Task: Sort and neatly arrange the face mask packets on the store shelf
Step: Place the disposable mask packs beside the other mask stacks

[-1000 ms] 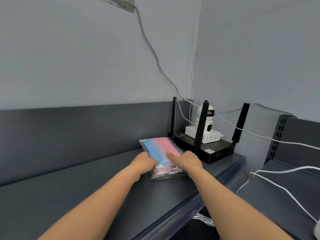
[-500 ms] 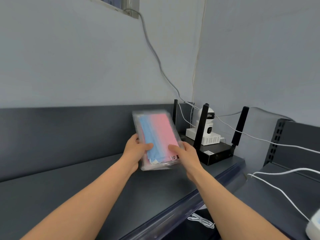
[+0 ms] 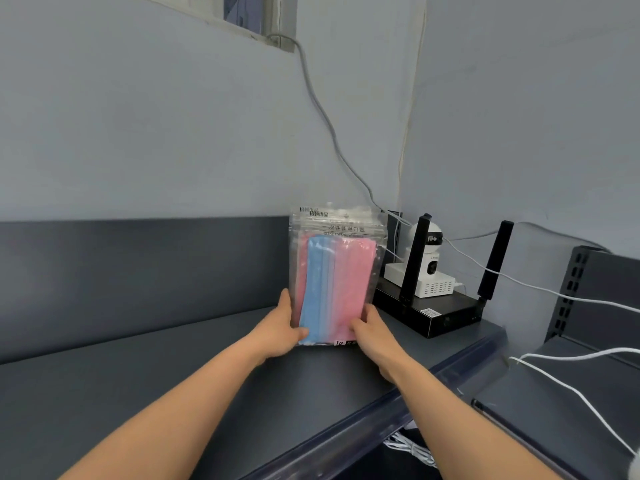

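While mask packet [image 3: 341, 271] is held upright | left hand [image 3: 278, 332] grips its left edge | right hand [image 3: 375, 336] grips right edge

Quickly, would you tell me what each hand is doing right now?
Left hand: grips the lower left edge of the mask packet.
Right hand: grips the packet's lower right edge.

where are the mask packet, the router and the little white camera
mask packet [image 3: 337, 282], head view, on the pink masks inside
router [image 3: 457, 305], head view, on its black top casing
white camera [image 3: 434, 258], head view, on its white body
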A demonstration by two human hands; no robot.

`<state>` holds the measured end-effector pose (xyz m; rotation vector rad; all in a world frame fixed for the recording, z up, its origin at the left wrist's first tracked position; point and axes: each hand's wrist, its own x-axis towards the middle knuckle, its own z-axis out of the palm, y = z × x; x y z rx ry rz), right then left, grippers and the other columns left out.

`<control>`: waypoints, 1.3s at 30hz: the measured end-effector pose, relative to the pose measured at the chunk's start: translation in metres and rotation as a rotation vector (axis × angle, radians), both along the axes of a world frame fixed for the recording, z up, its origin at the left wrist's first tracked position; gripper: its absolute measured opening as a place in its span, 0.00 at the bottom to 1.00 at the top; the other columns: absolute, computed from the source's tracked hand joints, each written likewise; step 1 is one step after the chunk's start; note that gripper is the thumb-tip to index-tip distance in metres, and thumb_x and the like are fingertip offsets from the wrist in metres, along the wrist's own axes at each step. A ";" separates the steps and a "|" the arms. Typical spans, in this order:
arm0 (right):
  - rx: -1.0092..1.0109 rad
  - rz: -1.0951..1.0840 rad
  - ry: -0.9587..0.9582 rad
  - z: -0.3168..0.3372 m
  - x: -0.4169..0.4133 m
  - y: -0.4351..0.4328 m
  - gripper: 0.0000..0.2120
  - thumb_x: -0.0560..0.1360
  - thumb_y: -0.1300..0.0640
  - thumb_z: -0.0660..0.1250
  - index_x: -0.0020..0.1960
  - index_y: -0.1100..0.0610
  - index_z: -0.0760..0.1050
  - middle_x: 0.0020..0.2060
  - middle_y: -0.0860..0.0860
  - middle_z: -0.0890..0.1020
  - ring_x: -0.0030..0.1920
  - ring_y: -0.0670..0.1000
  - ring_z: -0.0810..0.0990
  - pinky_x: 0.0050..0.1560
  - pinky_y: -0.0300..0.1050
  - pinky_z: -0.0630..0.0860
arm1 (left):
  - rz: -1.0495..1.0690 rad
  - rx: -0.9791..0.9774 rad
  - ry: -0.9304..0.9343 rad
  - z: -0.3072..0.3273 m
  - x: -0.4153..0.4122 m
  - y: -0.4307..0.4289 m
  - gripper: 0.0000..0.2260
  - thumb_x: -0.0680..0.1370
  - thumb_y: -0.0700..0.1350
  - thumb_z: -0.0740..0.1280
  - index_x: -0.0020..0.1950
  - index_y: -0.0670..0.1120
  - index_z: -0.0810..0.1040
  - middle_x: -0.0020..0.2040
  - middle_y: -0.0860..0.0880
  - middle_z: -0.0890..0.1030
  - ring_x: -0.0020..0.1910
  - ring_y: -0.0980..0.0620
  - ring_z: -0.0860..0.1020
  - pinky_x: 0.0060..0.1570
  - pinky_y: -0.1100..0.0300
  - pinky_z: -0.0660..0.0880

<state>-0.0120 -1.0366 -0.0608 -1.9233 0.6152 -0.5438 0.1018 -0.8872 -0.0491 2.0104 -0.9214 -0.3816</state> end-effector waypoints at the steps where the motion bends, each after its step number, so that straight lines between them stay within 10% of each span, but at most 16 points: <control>1: -0.012 0.006 0.012 0.001 0.000 0.000 0.25 0.79 0.64 0.56 0.76 0.57 0.59 0.68 0.52 0.72 0.66 0.51 0.71 0.66 0.44 0.67 | 0.014 0.011 -0.012 0.001 -0.002 0.000 0.36 0.78 0.41 0.65 0.79 0.49 0.47 0.72 0.50 0.69 0.66 0.51 0.72 0.68 0.56 0.69; 13: -0.136 0.012 -0.173 0.002 -0.001 0.021 0.17 0.80 0.54 0.64 0.68 0.56 0.73 0.59 0.49 0.81 0.57 0.48 0.78 0.56 0.40 0.71 | 0.232 -0.179 -0.027 0.021 -0.018 0.037 0.11 0.80 0.38 0.60 0.62 0.45 0.74 0.54 0.50 0.79 0.45 0.56 0.75 0.38 0.71 0.70; 17: -0.134 0.075 -0.210 0.008 0.005 0.047 0.15 0.80 0.52 0.65 0.64 0.57 0.75 0.57 0.49 0.82 0.57 0.49 0.80 0.56 0.42 0.74 | 0.353 -0.255 -0.042 0.021 -0.023 0.066 0.13 0.79 0.37 0.61 0.63 0.44 0.75 0.56 0.50 0.80 0.51 0.52 0.78 0.50 0.62 0.74; 25: -0.108 0.233 -0.253 0.017 0.019 0.122 0.10 0.81 0.52 0.62 0.56 0.56 0.77 0.49 0.47 0.82 0.47 0.46 0.79 0.44 0.38 0.72 | 0.619 -0.358 -0.127 0.023 -0.035 0.144 0.24 0.80 0.42 0.63 0.75 0.47 0.63 0.56 0.50 0.78 0.51 0.51 0.77 0.47 0.61 0.71; 30: -0.126 0.324 -0.293 0.027 0.023 0.178 0.10 0.81 0.51 0.62 0.41 0.52 0.72 0.35 0.43 0.75 0.35 0.42 0.71 0.36 0.37 0.66 | 0.750 -0.452 -0.199 0.027 -0.044 0.204 0.15 0.79 0.43 0.64 0.65 0.47 0.69 0.52 0.48 0.79 0.43 0.53 0.77 0.37 0.63 0.71; 39: -0.043 0.467 -0.355 0.037 0.030 0.311 0.13 0.80 0.48 0.62 0.39 0.53 0.73 0.34 0.45 0.77 0.37 0.47 0.74 0.47 0.50 0.78 | 0.940 -0.466 -0.324 0.034 -0.067 0.338 0.10 0.79 0.45 0.64 0.59 0.45 0.74 0.49 0.48 0.79 0.45 0.49 0.77 0.45 0.59 0.68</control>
